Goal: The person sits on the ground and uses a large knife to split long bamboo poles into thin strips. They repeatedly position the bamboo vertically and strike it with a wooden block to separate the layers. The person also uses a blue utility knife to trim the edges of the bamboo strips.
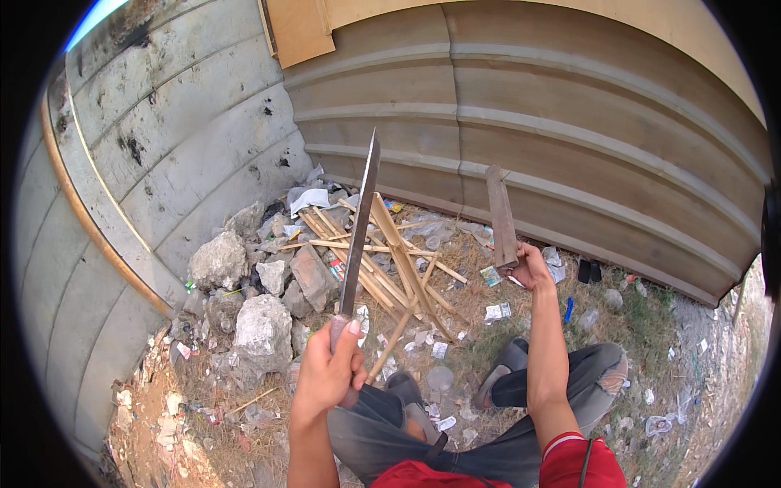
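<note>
Left hand [328,372] grips a long grey steel knife [360,232] below its blade, fingers clear; right hand [534,268] clasps a brown wooden plank [502,215] low. Both point outward.

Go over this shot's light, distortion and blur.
In the head view, the ribbed metal wall bows with fisheye distortion inside a black rim; in the head view, light is mostly soft, with a bright patch on the ground at lower left; in the head view, the knife and left hand show no obvious motion blur.
</note>
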Available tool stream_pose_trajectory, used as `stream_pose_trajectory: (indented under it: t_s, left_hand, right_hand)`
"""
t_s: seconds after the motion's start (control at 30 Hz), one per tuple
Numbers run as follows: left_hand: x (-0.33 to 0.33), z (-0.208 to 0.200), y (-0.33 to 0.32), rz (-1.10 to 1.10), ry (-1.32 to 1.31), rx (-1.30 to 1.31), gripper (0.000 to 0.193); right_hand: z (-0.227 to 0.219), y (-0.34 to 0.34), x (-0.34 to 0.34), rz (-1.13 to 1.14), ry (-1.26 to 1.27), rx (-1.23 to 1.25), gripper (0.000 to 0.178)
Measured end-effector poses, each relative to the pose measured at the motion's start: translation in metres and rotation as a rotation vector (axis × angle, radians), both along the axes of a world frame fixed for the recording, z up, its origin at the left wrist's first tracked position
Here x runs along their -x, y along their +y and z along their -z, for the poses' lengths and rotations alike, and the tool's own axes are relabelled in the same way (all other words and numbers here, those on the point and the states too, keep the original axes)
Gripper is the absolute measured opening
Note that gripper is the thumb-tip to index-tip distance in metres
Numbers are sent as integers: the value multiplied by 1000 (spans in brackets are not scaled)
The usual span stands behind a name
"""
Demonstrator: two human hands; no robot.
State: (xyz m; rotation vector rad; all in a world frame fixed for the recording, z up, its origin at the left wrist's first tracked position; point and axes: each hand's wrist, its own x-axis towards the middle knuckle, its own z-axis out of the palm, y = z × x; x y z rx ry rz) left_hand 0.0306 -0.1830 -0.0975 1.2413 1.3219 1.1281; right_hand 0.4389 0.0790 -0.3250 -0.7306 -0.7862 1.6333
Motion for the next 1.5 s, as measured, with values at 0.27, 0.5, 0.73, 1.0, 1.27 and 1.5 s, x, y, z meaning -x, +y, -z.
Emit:
stream_pose_trajectory:
  t_s: [0.27, 0.5, 0.73, 1.0, 1.27, 1.5]
  left_hand:
    - [-14, 8, 11, 6, -28, -15, 35]
    - [-17, 10, 10, -52, 68, -50, 35]
    - [-19, 5, 14, -4, 53, -42, 36]
    - [1, 23, 24, 33, 61, 8, 37]
    - [6, 24, 29, 49, 94, -16, 37]
    - [16, 63, 58, 75, 150, 32, 41]
  right_hand:
    - [-104, 13, 43, 414, -557, -195, 59]
    - [-318, -43, 78, 815, -764, -756, 51]
    - [-381, -81, 90, 520, -1505, -1142, 50]
    - [-413, -97, 88, 456, -1579, -793, 53]
    - [-360, -61, 91, 619, -962, -1007, 51]
    - [-322, -84, 76, 191, -1730, -544, 49]
